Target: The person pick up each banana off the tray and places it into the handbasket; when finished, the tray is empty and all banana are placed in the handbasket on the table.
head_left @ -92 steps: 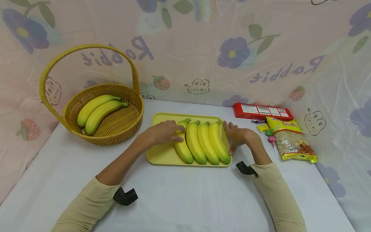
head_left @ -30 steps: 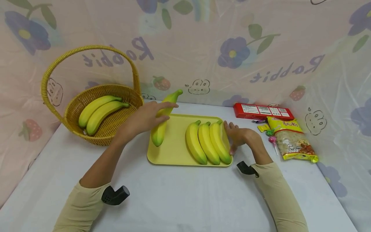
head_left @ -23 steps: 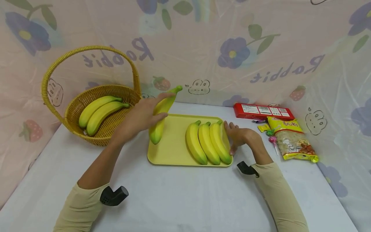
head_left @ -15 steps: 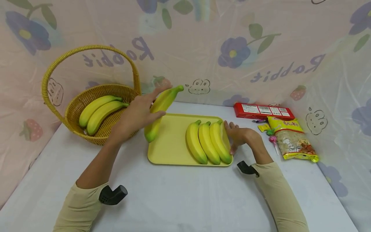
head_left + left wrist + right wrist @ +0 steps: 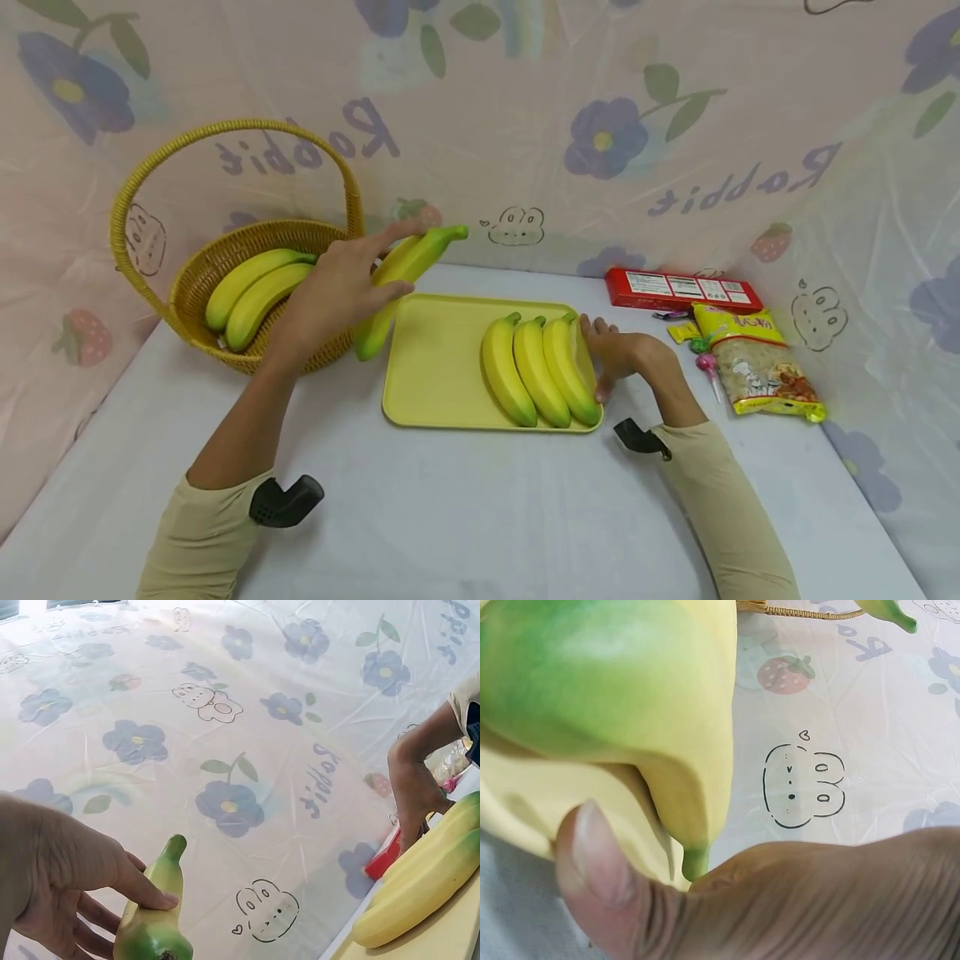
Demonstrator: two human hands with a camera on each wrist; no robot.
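My left hand (image 5: pixel 337 279) holds a yellow banana (image 5: pixel 408 262) in the air, between the tray's left end and the basket. Its thumb lies on the near side and the fingers behind; the green stem points up and right. In the left wrist view the banana (image 5: pixel 154 907) shows its green tip toward the camera. My right hand (image 5: pixel 611 350) rests at the right edge of the yellow tray (image 5: pixel 431 383), with the thumb (image 5: pixel 600 862) against its rim. Three bananas (image 5: pixel 531 371) lie side by side on the tray's right half. Two more bananas (image 5: pixel 258 300) lie in the wicker basket (image 5: pixel 236 360).
The basket's tall handle (image 5: pixel 120 212) arches over it at the left. At the right lie a red box (image 5: pixel 682 290), a yellow snack bag (image 5: pixel 761 362), a pink lollipop (image 5: pixel 707 363) and small wrapped sweets. A printed curtain (image 5: pixel 465 150) stands behind the white table (image 5: pixel 465 508).
My left hand has lifted the leftmost of the tray's bananas and carried it left toward the basket, over the tray's left edge. The right hand has stayed at the tray's right edge.
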